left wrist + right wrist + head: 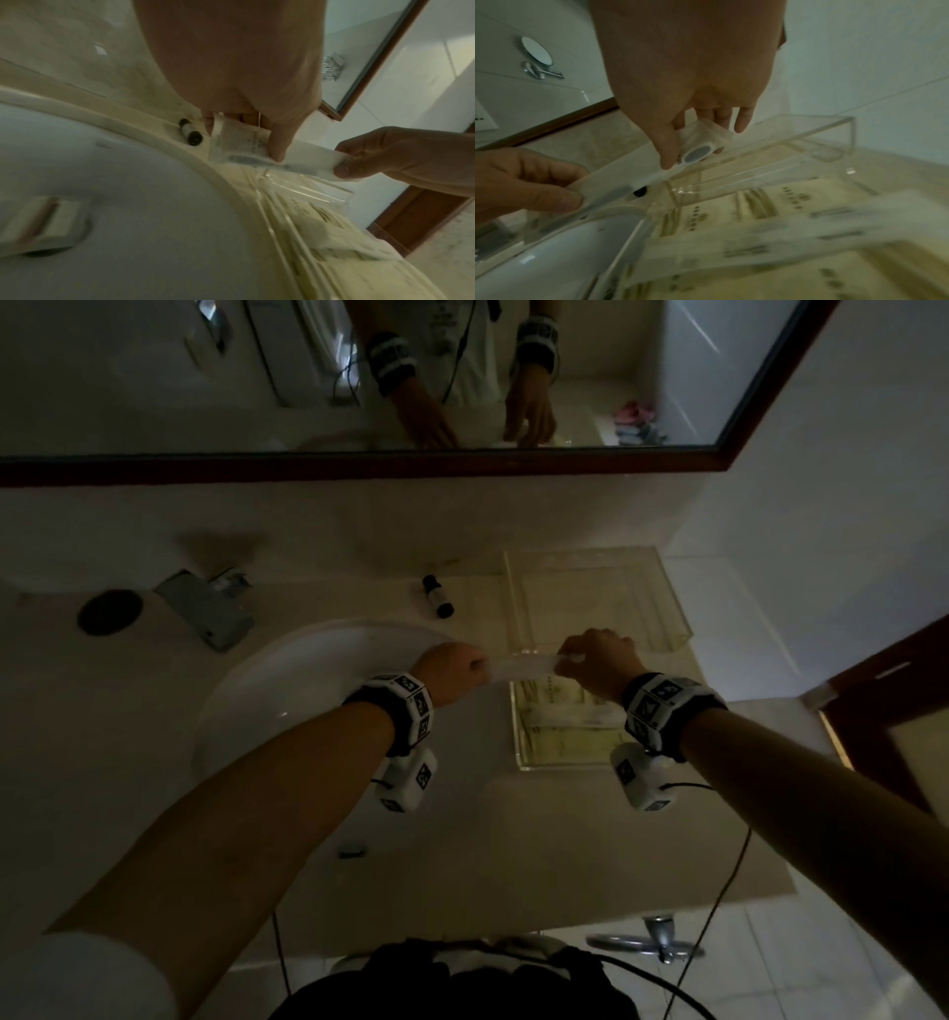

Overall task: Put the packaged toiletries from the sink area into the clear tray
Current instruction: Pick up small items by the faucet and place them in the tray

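Observation:
A long white toiletry packet (524, 666) is stretched between both hands just above the near-left rim of the clear tray (672, 629). My left hand (454, 671) pinches its left end (239, 146) beside the basin. My right hand (598, 662) pinches the other end (700, 146), where a dark round cap shows through the wrapper. Several cream printed packets (560, 716) lie in the tray's near part (770, 203). A small dark-capped bottle (437, 596) lies on the counter behind the basin (190, 133).
The white basin (308, 690) fills the counter left of the tray, with a chrome tap (210, 608) and a dark round hole (109, 612) behind it. A mirror with a brown frame (359, 464) hangs above. A brown door frame (883, 711) stands at the right.

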